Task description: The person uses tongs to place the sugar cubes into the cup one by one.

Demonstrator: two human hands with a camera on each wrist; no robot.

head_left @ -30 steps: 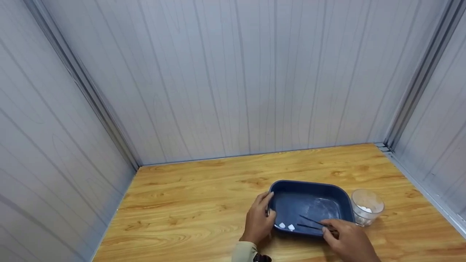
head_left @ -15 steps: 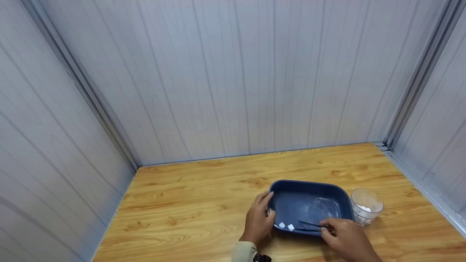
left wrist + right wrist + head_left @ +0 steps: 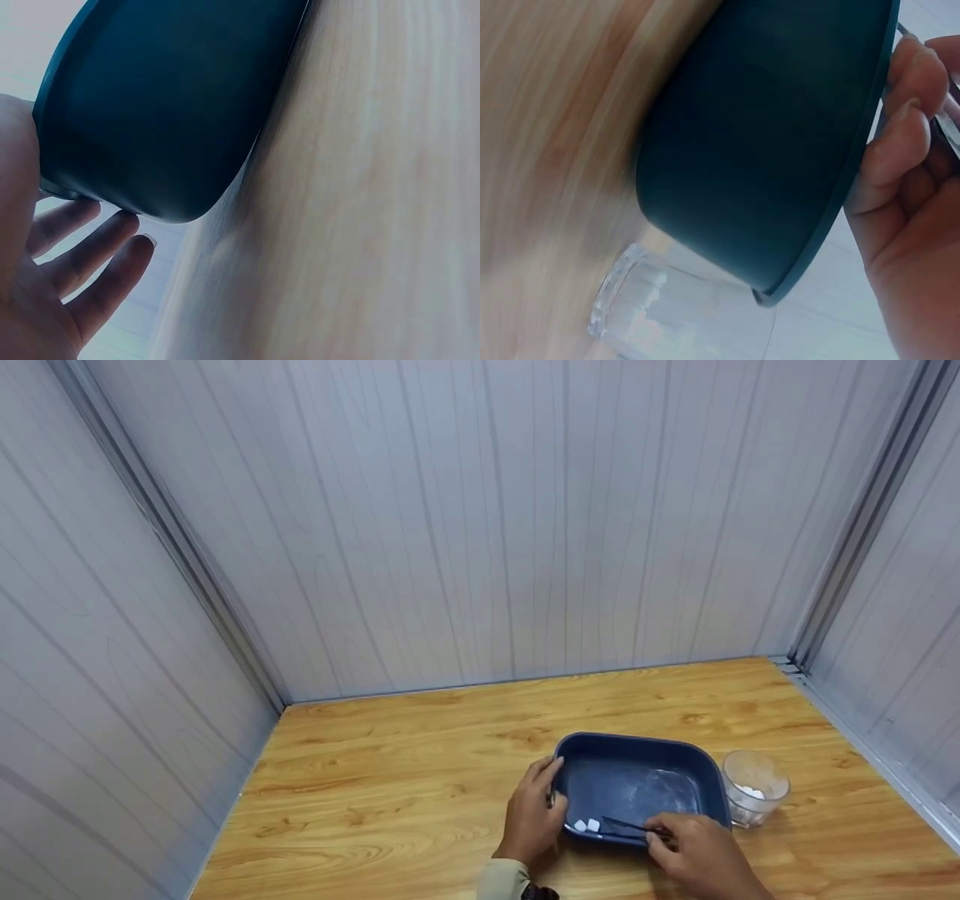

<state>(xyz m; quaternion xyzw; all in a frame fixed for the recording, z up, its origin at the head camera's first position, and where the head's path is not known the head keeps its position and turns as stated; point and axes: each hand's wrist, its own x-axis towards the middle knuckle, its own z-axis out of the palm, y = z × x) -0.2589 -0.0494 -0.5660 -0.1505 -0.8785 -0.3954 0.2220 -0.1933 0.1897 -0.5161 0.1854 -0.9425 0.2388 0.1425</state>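
Observation:
A dark blue rectangular tray sits on the table. My left hand holds its left end, thumb at the rim; the left wrist view has several fingertips touching the outer wall. Black tweezers are pinched in my right hand over the tray's near side, tips parted and pointing left. Two small white pieces lie in the near left corner, the right one just beside the tweezer tips; I cannot tell if they touch. Curled fingers of my right hand rest against the rim in the right wrist view.
A clear glass cup with several white pieces in it stands close to the tray's right end. The wood-grain table extends to the left. Pale panels enclose the back and sides.
My right hand has moved left with the tweezers, whose tips came up to the right white piece. That piece has shifted slightly left, nearer the other. The left hand has stayed put.

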